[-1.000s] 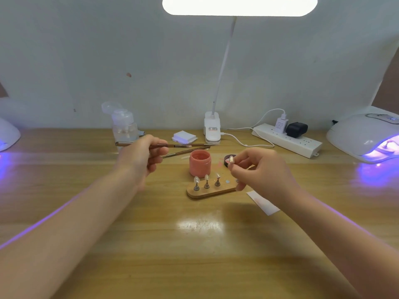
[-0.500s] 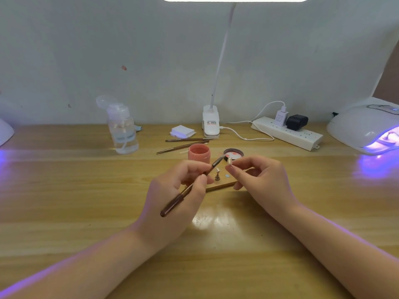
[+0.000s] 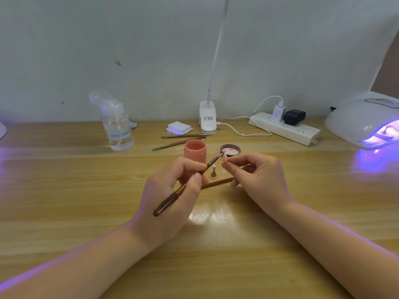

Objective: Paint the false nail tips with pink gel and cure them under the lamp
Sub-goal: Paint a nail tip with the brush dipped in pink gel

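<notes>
Above the wooden stand, left hand grips brush; right hand, at 3 o'clock, pinches nail tip.

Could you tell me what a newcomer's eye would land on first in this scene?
At centre, the left hand holds a dark-handled brush up to a small false nail tip pinched by the right hand. Behind them stands an open pink gel jar; a white curing lamp glows violet at far right.
</notes>
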A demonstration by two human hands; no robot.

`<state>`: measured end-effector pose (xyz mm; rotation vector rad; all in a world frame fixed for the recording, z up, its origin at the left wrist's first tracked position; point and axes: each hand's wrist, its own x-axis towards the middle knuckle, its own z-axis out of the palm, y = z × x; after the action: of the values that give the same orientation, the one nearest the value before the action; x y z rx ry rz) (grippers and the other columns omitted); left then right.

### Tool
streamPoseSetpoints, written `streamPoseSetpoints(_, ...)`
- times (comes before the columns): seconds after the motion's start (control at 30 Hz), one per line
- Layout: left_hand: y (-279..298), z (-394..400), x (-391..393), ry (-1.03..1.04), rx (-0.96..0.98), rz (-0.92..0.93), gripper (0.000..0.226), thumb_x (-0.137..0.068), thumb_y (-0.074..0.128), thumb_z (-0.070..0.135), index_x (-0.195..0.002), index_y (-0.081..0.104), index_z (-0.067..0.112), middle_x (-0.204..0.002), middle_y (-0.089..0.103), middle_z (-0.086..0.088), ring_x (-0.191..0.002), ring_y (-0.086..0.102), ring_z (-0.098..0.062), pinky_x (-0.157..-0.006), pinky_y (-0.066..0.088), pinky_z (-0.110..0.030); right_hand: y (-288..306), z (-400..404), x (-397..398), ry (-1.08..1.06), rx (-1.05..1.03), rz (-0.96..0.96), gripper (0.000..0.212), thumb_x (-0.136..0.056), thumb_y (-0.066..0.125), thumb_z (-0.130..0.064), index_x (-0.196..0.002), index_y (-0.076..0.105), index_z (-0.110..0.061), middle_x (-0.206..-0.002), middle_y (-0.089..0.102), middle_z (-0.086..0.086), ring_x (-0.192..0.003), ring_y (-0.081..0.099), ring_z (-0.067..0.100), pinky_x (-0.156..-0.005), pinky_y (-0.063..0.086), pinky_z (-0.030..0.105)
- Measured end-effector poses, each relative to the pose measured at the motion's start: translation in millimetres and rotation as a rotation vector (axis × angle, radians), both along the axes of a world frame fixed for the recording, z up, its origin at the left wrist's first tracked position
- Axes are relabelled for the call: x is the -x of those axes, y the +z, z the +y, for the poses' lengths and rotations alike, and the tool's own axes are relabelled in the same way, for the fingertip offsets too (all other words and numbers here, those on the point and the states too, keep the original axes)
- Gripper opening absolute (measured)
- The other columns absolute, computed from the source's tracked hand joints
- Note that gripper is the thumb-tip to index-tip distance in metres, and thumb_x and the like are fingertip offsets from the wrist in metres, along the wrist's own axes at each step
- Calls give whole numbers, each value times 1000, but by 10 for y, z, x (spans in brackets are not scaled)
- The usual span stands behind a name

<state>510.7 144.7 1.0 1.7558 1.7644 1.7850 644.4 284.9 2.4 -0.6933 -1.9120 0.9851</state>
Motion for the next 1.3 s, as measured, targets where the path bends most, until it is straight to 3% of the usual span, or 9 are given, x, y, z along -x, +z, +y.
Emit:
streamPoseSetpoints(0.1, -3, 25, -5, 8, 30, 14, 19, -90, 57, 21, -105, 68, 19, -91, 73, 12, -90, 69, -13, -79, 54, -30, 0, -7, 0, 2, -3, 0, 7, -79, 77, -16, -82, 75, -22, -72, 72, -3, -51, 65, 10, -60, 53, 26)
streamPoseSetpoints(0.23, 0, -9, 10, -23, 9, 18, 22, -86, 51, 30, -98, 67, 20, -86, 72, 8, -83, 69, -17, -75, 54, -33, -7, -4, -1, -2, -22, -12, 8, -80, 77, -16, -81, 74, -24, -68, 70, -3, -50, 65, 8, -58, 51, 18)
streamPoseSetpoints(0.4, 17, 9, -16, -13, 24, 14, 21, -89, 55, 29, -105, 66, 20, -90, 73, 9, -89, 68, -14, -77, 54, -27, 0, -14, -6, -1, -28, -13, 12, -79, 77, -15, -82, 74, -26, -69, 71, -4, -51, 65, 9, -61, 53, 23)
streamPoseSetpoints(0.57, 16, -24, -9, -20, -1, 35, 21, -84, 49, 29, -92, 66, 18, -81, 71, 9, -78, 66, -11, -72, 48, -15, 3, -7, -4, -18, -20, -15, 15, -79, 77, -15, -80, 72, -29, -71, 71, -6, -51, 65, 8, -60, 53, 20)
streamPoseSetpoints(0.73, 27, 1, -39, -4, 27, 3, 16, -89, 56, 21, -103, 66, 23, -89, 72, 12, -86, 68, -15, -75, 54, -28, -5, -10, -1, -5, -21, -27, 11, -79, 77, -16, -83, 74, -26, -68, 71, -5, -52, 65, 7, -61, 53, 20)
streamPoseSetpoints(0.87, 47, -31, -24, -37, 32, 32, 20, -82, 52, 29, -89, 67, 17, -77, 71, 8, -75, 64, -11, -70, 47, -14, -6, 2, 4, -20, -21, -24, 14, -80, 77, -15, -79, 73, -28, -67, 71, -5, -51, 65, 7, -60, 52, 19)
streamPoseSetpoints(1.07, 430, 77, 85, 132, 26, -249, 14, -81, 58, 16, -76, 70, 21, -60, 67, 13, -58, 59, 2, -56, 44, -10, -27, -8, 23, -53, -23, -23, 18, -80, 74, -12, -75, 72, -29, -61, 70, -2, -57, 67, 13, -62, 50, 18)
streamPoseSetpoints(1.17, 704, 229, 367, 284, 142, -337, 18, -74, 56, 25, -71, 70, 14, -50, 61, 8, -47, 48, -3, -52, 39, -23, -27, -13, 30, -40, -22, -21, 15, -81, 73, -9, -79, 73, -24, -65, 71, 1, -57, 67, 14, -62, 50, 18)
streamPoseSetpoints(1.3, 900, 505, 599, 310, 444, -302, 14, -84, 56, 12, -80, 68, 7, -46, 60, 6, -44, 48, -6, -49, 37, -21, -25, -3, 21, -28, -7, 6, 16, -81, 72, -7, -80, 72, -23, -69, 71, 1, -57, 67, 15, -62, 52, 21)
